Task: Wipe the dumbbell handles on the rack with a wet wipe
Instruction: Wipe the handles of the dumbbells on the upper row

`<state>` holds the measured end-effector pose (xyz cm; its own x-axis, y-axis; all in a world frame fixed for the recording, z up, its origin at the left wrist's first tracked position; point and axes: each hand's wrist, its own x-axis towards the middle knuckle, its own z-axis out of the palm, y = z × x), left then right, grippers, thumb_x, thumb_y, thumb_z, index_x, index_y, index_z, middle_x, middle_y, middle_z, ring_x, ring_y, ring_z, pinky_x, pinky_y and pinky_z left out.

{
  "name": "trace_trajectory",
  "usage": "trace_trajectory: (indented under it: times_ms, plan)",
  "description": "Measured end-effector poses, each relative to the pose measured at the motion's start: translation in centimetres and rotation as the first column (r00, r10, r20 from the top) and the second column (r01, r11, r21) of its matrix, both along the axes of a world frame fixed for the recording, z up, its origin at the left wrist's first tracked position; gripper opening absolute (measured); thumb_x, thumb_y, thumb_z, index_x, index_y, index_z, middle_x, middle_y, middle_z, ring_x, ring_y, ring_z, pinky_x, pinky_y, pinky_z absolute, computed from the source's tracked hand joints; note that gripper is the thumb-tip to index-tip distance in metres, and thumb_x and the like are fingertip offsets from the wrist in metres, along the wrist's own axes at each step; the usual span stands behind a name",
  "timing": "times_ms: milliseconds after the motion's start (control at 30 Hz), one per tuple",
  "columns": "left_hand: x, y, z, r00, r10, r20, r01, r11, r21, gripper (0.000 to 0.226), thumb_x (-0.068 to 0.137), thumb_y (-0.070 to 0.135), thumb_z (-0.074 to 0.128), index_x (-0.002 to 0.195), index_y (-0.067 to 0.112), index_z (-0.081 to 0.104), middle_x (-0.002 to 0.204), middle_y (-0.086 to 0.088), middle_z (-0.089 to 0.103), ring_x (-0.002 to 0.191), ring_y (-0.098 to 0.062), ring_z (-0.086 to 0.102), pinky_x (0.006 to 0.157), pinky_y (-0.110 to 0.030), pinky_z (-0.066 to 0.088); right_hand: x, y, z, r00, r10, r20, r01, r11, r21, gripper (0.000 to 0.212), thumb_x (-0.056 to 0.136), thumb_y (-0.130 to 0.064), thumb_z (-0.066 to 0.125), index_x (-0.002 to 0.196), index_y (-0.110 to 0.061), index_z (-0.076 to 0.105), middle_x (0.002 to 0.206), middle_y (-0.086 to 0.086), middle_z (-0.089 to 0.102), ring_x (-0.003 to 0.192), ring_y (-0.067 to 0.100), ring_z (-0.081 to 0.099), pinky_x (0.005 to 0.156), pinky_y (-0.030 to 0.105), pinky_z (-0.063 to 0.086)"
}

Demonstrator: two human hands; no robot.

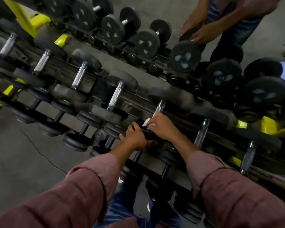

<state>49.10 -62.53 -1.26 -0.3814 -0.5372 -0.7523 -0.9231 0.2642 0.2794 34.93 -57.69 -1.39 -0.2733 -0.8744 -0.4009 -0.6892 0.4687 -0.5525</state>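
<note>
Fingers (pixel 152 123) pinch wet wipe (pixel 146 122) on dumbbell handle (pixel 159 110); another dumbbell (pixel 221 77) reads "10".

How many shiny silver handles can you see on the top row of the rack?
7. From left: handles at, one the right hand wipes with the wet wipe. More may be hidden off-frame.

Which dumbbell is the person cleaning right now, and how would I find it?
Find the long rack that runs slantwise through the picture, with a row of shiny handles. Follow that row toward its lower right end until you meet the two hands. It is the dumbbell whose handle has a white wipe round it, gripped by the right hand; its neighbours' handles are bare.
</note>
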Motion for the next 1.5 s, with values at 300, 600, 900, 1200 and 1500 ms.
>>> trace_trajectory:
  times_ms: [300,600,900,1200,1500]
  plan:
    - [0.4,-0.7,-0.2,0.999,-0.013,-0.043,0.014,1.000,0.023,0.142,0.071,0.083,0.066,0.159,0.005,-0.013,0.168,-0.019,0.001,0.156,-0.032,0.007,0.122,-0.063,0.006,1.1,-1.8,-0.2,0.965,0.188,-0.185,-0.142,0.961,0.236,0.020,0.092,-0.033,0.055,0.099,-0.024,0.071,0.103,0.004,0.062,0.086,0.026,0.066,0.072,0.039,0.055]
    - [0.5,-0.6,-0.2,0.999,-0.023,-0.026,0.024,0.999,0.033,0.141,0.073,0.083,0.064,0.158,0.007,-0.018,0.169,-0.019,-0.008,0.157,-0.032,0.000,0.122,-0.064,0.003,-0.4,-2.6,0.6,0.868,0.261,-0.422,-0.216,0.964,0.153,0.026,0.095,-0.026,0.060,0.118,-0.017,0.068,0.120,0.005,0.049,0.103,0.029,0.062,0.082,0.041,0.056]
    - [0.2,-0.6,0.2,0.999,-0.031,0.026,0.031,0.999,0.016,0.138,0.075,0.082,0.063,0.158,0.009,-0.018,0.169,-0.017,-0.005,0.157,-0.031,0.004,0.122,-0.063,0.004,-0.8,-1.4,0.9,0.851,0.379,-0.363,-0.332,0.924,0.188,0.027,0.093,-0.026,0.057,0.117,-0.013,0.063,0.117,0.007,0.055,0.098,0.031,0.064,0.079,0.041,0.056]
    - [0.1,-0.4,-0.3,0.999,-0.025,0.020,0.025,0.999,-0.021,0.140,0.072,0.084,0.064,0.159,0.010,-0.016,0.169,-0.016,-0.001,0.157,-0.031,0.006,0.122,-0.063,0.006,-1.4,-0.3,0.0,0.758,0.478,-0.445,-0.475,0.871,0.126,0.031,0.092,-0.026,0.054,0.120,-0.018,0.064,0.118,0.005,0.051,0.108,0.028,0.055,0.080,0.041,0.049]
    - [0.2,-0.5,-0.6,0.999,-0.038,0.026,0.039,0.999,-0.028,0.140,0.072,0.086,0.062,0.159,0.010,-0.017,0.170,-0.017,-0.003,0.157,-0.031,0.004,0.123,-0.062,0.005,-2.4,-0.6,0.7,0.795,0.371,-0.480,-0.367,0.924,0.107,0.041,0.088,-0.025,0.063,0.128,-0.018,0.059,0.130,0.007,0.046,0.113,0.028,0.053,0.089,0.043,0.048]
